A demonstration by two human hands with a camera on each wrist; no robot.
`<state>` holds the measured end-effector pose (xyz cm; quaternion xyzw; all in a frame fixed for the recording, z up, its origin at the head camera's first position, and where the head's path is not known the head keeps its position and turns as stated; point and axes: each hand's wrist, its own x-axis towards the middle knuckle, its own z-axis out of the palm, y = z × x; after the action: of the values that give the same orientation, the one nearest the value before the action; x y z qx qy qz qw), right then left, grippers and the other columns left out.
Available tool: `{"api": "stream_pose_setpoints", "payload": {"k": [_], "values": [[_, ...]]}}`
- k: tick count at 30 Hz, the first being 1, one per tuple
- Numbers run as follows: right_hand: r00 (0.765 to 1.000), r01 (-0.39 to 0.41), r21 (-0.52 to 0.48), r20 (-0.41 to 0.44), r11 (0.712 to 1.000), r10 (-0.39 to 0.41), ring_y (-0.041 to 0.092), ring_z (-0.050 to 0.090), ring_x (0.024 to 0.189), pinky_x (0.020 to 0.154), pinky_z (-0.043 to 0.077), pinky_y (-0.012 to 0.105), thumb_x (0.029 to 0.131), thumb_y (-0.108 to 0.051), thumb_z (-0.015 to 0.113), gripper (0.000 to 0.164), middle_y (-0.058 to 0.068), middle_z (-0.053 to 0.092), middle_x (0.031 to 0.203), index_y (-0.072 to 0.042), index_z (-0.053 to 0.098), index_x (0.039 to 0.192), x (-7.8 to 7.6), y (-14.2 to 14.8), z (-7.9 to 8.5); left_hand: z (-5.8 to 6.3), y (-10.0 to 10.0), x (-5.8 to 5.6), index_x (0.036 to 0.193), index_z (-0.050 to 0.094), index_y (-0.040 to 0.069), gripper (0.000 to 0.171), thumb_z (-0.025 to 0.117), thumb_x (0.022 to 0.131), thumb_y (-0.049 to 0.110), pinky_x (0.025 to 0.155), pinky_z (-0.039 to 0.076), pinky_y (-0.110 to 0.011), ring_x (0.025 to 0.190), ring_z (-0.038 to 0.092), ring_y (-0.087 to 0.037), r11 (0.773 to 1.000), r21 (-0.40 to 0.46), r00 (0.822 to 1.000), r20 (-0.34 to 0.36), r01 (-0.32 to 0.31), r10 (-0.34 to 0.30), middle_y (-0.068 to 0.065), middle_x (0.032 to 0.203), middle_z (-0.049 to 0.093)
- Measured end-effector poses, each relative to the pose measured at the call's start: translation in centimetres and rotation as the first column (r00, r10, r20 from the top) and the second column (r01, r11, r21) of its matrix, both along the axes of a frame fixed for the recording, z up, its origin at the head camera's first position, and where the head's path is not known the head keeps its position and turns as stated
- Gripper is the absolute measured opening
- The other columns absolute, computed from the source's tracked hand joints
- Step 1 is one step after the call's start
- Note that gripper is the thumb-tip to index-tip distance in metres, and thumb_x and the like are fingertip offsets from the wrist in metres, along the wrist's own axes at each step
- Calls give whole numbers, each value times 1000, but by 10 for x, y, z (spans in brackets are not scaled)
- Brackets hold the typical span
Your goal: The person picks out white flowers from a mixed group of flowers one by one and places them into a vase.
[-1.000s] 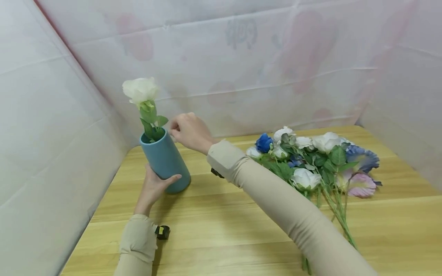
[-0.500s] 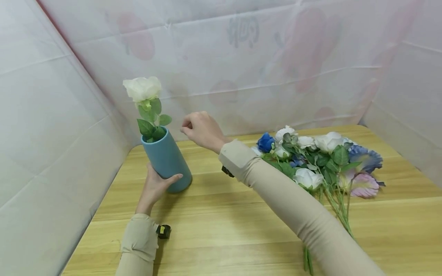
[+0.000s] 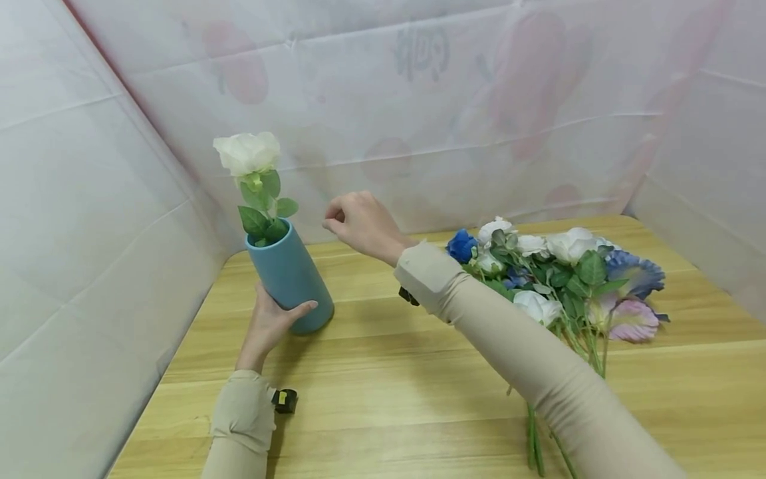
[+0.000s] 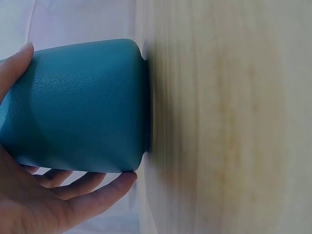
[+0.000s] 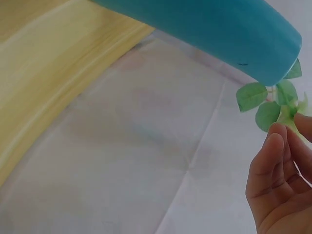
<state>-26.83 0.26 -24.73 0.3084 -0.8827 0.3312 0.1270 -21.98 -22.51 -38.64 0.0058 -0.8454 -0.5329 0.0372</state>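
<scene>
Long beige sleeves (image 3: pixel 509 332) with creased cuffs (image 3: pixel 431 273), a small black device (image 3: pixel 284 401) at each, the left one yellow-marked

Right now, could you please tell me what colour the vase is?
The vase is plain teal-blue, showing best in the head view.

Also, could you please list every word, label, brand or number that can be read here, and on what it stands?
No text is readable.
Back cloth: faint grey marks resembling writing, too blurred to read.
Black device by the left sleeve: yellow patch, too small to tell.
Blue vase: one small dark mark, no legible lettering.
</scene>
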Motion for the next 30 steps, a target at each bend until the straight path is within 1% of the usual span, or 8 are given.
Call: {"api": "stream_pose_setpoints", "payload": {"k": [8, 18, 24, 30], "values": [[1000, -6, 18, -7, 1000, 6, 18, 67, 86, 79, 54, 29, 99, -9, 68, 14, 10, 74, 98, 0, 77, 104, 0, 15, 3, 2, -3, 2, 157, 0, 2, 109, 82, 88, 22, 117, 26, -59, 145, 27, -43, 1000, -6, 1000, 16, -10, 10, -27, 157, 23], [998, -20, 24, -58, 1000, 21, 21, 67, 82, 79, 54, 32, 97, -6, 69, 10, 10, 74, 92, 0, 77, 96, -6, 36, 11, 1, -4, 3, 157, -2, 3, 111, 82, 88, 23, 117, 27, -59, 145, 27, -43, 1000, -3, 1000, 28, -1, 1, -26, 158, 22], [996, 0, 14, -90, 1000, 1, 23, 67, 84, 84, 53, 35, 96, -6, 70, 11, 12, 74, 92, 2, 77, 96, -7, 50, 21, 0, -5, 2, 157, -1, 3, 110, 82, 88, 24, 116, 27, -59, 144, 28, -44, 1000, -15, 1000, 21, 0, 0, -27, 157, 22], [993, 24, 2, -116, 1000, -24, 25, 66, 83, 82, 52, 38, 97, -7, 69, 12, 13, 74, 93, 2, 77, 99, -5, 66, 36, 0, -4, 3, 157, -2, 3, 111, 82, 88, 25, 117, 27, -59, 145, 27, -43, 1000, -20, 1000, 29, -3, 4, -27, 157, 22]]}}
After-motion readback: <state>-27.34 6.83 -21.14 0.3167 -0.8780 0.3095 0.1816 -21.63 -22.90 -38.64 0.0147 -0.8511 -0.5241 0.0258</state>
